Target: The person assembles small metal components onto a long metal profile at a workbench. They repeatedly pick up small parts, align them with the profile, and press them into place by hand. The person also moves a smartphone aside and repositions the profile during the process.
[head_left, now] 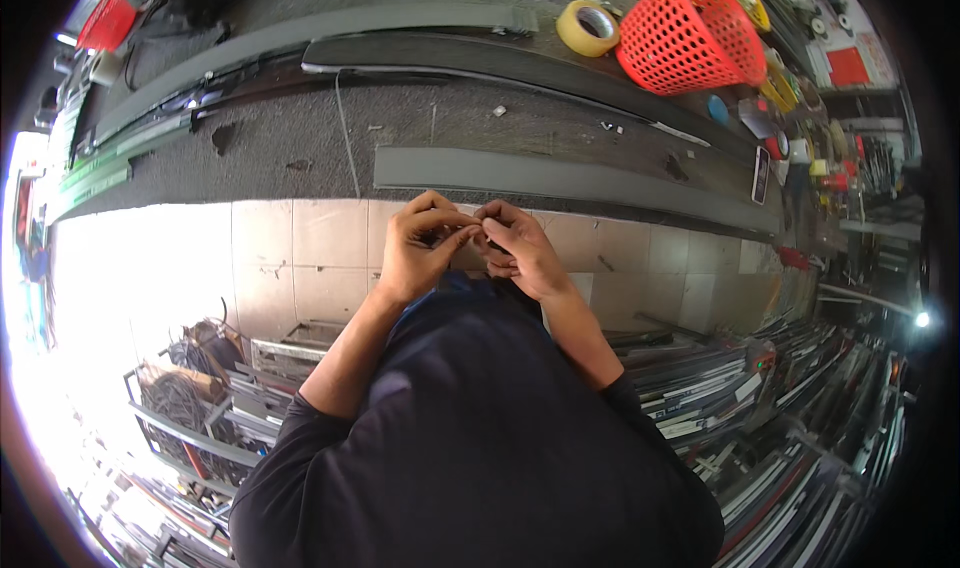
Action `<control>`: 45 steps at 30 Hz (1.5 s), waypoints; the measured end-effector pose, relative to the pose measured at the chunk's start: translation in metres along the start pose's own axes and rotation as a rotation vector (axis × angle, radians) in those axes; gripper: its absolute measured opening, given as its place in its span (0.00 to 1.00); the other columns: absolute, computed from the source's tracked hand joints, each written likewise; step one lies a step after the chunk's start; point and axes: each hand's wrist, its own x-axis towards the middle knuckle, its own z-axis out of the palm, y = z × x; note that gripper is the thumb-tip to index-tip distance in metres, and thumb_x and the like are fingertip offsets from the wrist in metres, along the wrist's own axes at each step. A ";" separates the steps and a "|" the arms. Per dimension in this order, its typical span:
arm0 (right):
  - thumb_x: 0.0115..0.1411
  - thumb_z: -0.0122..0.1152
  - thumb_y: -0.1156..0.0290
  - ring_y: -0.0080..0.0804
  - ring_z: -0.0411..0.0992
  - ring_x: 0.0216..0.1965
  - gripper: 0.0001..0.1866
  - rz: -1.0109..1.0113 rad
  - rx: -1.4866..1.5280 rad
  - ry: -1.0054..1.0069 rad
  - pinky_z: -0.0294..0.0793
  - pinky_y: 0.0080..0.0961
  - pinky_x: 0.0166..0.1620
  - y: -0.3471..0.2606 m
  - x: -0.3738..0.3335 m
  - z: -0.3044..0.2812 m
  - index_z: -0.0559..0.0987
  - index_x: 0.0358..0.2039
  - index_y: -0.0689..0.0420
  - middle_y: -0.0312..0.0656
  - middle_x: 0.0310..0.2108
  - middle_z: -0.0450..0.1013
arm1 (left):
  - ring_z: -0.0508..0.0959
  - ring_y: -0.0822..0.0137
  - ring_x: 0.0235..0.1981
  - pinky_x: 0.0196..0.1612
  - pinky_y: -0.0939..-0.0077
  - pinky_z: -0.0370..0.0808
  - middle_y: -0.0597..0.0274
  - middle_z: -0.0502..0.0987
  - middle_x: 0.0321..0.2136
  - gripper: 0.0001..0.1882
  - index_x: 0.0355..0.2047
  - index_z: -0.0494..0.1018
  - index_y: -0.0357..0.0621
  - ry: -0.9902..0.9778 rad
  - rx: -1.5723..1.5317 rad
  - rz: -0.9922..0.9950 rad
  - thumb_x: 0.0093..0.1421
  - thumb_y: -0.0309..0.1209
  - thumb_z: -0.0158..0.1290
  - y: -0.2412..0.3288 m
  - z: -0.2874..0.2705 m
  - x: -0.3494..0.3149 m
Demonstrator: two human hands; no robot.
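Both left hand [424, 245] and right hand [522, 246] pinched at fingertips, contents unclear; grey strip [540, 178] beyond, long axis left-to-right.

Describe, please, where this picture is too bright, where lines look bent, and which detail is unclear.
Head view, left: glare washes out the tiled floor; head view, far right: a light makes a white spot; head view, right of centre: the long grey strip looks bowed; head view, centre: any item between the left hand and right hand is too small to tell.

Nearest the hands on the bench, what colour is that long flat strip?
The long flat strip is plain grey, seen in the head view.
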 end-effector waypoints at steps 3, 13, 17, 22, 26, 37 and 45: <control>0.83 0.66 0.66 0.17 0.77 0.30 0.09 -0.168 -0.498 0.109 0.76 0.15 0.26 -0.002 0.000 0.019 0.84 0.48 0.59 0.34 0.39 0.78 | 0.78 0.78 0.33 0.36 0.80 0.73 0.67 0.85 0.34 0.05 0.45 0.93 0.38 0.216 0.002 -0.062 0.70 0.23 0.73 -0.017 0.016 -0.024; 0.71 0.74 0.69 0.22 0.71 0.27 0.11 -0.201 -1.266 0.115 0.72 0.29 0.34 -0.045 0.068 0.033 0.87 0.37 0.65 0.39 0.25 0.78 | 0.83 0.79 0.31 0.33 0.78 0.78 0.63 0.91 0.35 0.16 0.47 0.91 0.34 0.408 -0.110 -0.496 0.73 0.38 0.72 -0.063 0.014 -0.030; 0.68 0.76 0.70 0.23 0.69 0.25 0.10 -0.131 -1.394 0.081 0.71 0.31 0.31 -0.053 0.079 0.040 0.88 0.38 0.65 0.39 0.23 0.76 | 0.85 0.77 0.26 0.28 0.79 0.78 0.62 0.91 0.36 0.14 0.50 0.92 0.36 0.391 -0.213 -0.479 0.71 0.34 0.73 -0.064 0.020 -0.022; 0.66 0.77 0.72 0.23 0.67 0.24 0.08 -0.161 -1.415 0.084 0.71 0.32 0.31 -0.048 0.085 0.042 0.88 0.37 0.64 0.39 0.22 0.75 | 0.89 0.73 0.27 0.30 0.77 0.81 0.59 0.91 0.37 0.15 0.50 0.91 0.34 0.399 -0.186 -0.424 0.70 0.33 0.74 -0.060 0.020 -0.019; 0.63 0.78 0.67 0.39 0.78 0.23 0.09 -0.116 -1.430 0.092 0.77 0.40 0.33 -0.047 0.088 0.040 0.90 0.36 0.61 0.47 0.22 0.79 | 0.89 0.72 0.27 0.30 0.77 0.82 0.57 0.91 0.37 0.14 0.50 0.90 0.34 0.405 -0.160 -0.385 0.70 0.32 0.74 -0.059 0.017 -0.018; 0.61 0.80 0.67 0.39 0.79 0.23 0.11 -0.102 -1.472 0.132 0.79 0.38 0.33 -0.043 0.093 0.043 0.90 0.37 0.62 0.48 0.22 0.80 | 0.90 0.73 0.28 0.33 0.76 0.84 0.62 0.91 0.34 0.12 0.49 0.91 0.38 0.418 -0.082 -0.360 0.68 0.30 0.74 -0.061 0.015 -0.016; 0.64 0.78 0.69 0.30 0.76 0.23 0.09 -0.113 -1.442 0.155 0.75 0.36 0.31 -0.041 0.092 0.047 0.90 0.37 0.63 0.45 0.22 0.79 | 0.87 0.77 0.29 0.31 0.80 0.80 0.63 0.90 0.37 0.13 0.51 0.91 0.38 0.445 -0.030 -0.306 0.69 0.28 0.73 -0.066 0.017 -0.020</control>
